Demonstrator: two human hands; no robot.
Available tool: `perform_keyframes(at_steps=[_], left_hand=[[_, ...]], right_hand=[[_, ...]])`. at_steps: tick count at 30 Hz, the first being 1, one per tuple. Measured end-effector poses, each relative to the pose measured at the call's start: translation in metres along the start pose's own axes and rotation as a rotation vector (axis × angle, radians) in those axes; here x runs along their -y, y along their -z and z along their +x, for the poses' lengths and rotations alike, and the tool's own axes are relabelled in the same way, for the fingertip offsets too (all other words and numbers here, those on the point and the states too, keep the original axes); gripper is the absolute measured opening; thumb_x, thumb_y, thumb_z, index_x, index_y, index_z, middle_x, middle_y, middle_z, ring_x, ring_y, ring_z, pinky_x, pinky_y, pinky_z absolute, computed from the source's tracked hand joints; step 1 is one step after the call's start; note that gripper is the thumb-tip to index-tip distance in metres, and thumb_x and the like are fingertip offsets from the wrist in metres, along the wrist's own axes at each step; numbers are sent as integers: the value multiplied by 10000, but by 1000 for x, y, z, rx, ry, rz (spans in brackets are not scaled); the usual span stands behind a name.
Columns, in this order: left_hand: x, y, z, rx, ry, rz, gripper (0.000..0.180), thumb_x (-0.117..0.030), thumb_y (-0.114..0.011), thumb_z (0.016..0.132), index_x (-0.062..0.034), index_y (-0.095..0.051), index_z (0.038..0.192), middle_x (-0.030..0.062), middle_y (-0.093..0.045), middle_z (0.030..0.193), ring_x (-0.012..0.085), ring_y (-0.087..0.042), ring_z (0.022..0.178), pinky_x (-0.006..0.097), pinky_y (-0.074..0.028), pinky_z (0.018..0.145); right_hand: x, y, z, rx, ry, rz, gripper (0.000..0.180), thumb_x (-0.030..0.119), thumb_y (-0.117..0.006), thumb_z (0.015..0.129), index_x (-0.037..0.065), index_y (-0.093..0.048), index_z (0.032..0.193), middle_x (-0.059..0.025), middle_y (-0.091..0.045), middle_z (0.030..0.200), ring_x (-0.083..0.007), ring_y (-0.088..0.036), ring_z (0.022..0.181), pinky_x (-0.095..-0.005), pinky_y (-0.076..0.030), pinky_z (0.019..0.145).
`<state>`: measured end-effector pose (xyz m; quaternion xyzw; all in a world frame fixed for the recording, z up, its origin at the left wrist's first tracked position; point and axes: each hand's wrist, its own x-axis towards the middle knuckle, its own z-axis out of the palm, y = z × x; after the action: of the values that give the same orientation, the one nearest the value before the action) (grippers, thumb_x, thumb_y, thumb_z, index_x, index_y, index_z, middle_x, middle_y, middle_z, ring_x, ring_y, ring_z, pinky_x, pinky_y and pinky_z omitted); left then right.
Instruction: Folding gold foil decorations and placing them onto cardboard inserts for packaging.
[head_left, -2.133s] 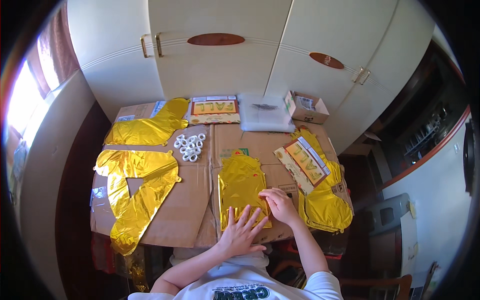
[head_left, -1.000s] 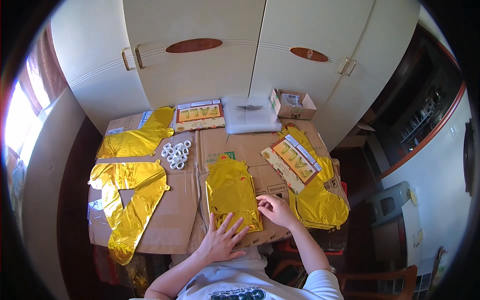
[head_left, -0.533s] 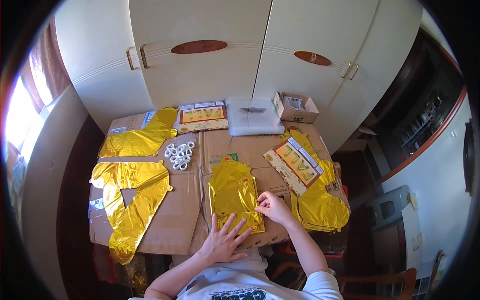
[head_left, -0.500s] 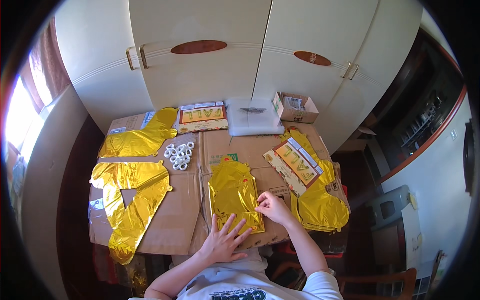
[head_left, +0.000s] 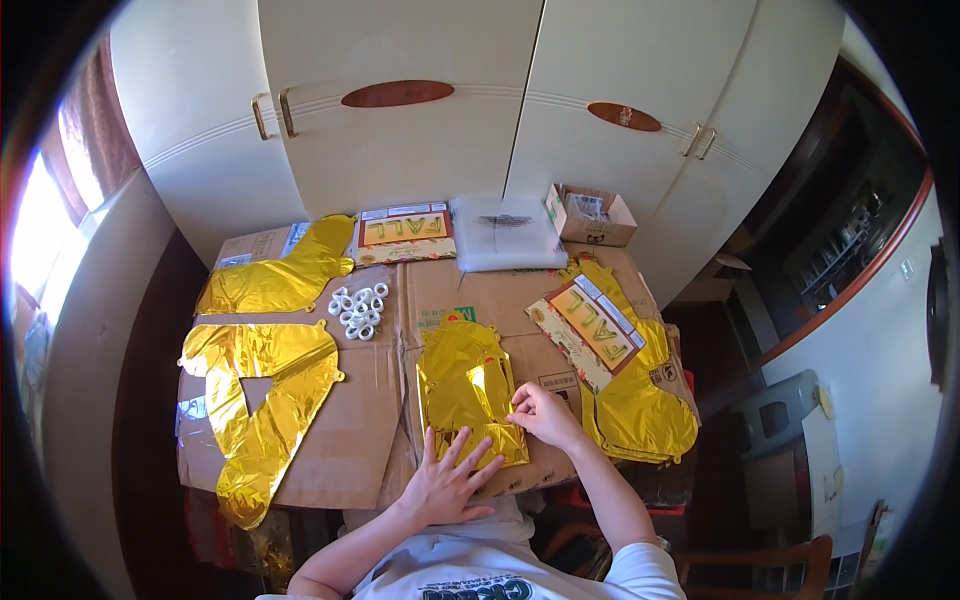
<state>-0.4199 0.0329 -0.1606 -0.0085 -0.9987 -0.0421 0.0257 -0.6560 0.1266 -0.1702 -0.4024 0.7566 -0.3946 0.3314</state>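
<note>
Pressing flat with fingers spread, the left hand [head_left: 448,482] lies open on the near edge of a gold foil balloon [head_left: 468,388] in the middle of the cardboard-covered table [head_left: 330,470]. The right hand [head_left: 540,412] pinches the balloon's right edge between curled fingertips. White rings [head_left: 358,311] lie farther back on the left, a printed card packet [head_left: 590,328] just to the right.

Centre: gold foil balloon [head_left: 466,390] flat on cardboard [head_left: 350,460]. Left hand [head_left: 447,483] spread on its lower edge; right hand [head_left: 540,412] pinching its right edge. Left: two more balloons [head_left: 262,395]. Upper centre: white rings [head_left: 357,311], packets [head_left: 404,229], small box [head_left: 590,212].
</note>
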Motion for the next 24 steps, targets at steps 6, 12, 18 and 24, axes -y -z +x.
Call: perform_keyframes(at_steps=[6,12,18,24], left_hand=[[-1,4,1,26,9,2,820,-718,-463,837,-258,-325,1503,73,-318,1542,382,-252,1427,765,-140,1049],[0,2,0,22,10,-18,821,-721,-470,832,-266,-328,1502,73,-308,1545,422,-235,1422,766,-138,1050],[0,2,1,19,13,-17,828,-728,-472,827,-271,-330,1502,73,-308,1544,433,-229,1420,771,-143,1042],[-1,3,0,38,18,-2,833,-734,-471,823,-276,-328,1504,68,-306,1547,439,-226,1419,771,-149,1038]], right_hand=[[0,1,1,1,14,5,270,123,-722,846,8,-539,1008,-89,-677,785,-161,-661,720,-300,-508,666],[9,12,-6,8,-87,46,273,158,-707,878,14,-524,1020,-67,-677,763,-112,-610,603,-265,-478,568],[0,10,-36,76,-99,93,401,195,-727,865,24,-467,1118,-70,-670,757,-118,-610,568,-262,-466,524],[7,-4,-63,56,-222,142,426,145,-697,892,31,-401,1176,-68,-644,755,-103,-587,548,-236,-448,488]])
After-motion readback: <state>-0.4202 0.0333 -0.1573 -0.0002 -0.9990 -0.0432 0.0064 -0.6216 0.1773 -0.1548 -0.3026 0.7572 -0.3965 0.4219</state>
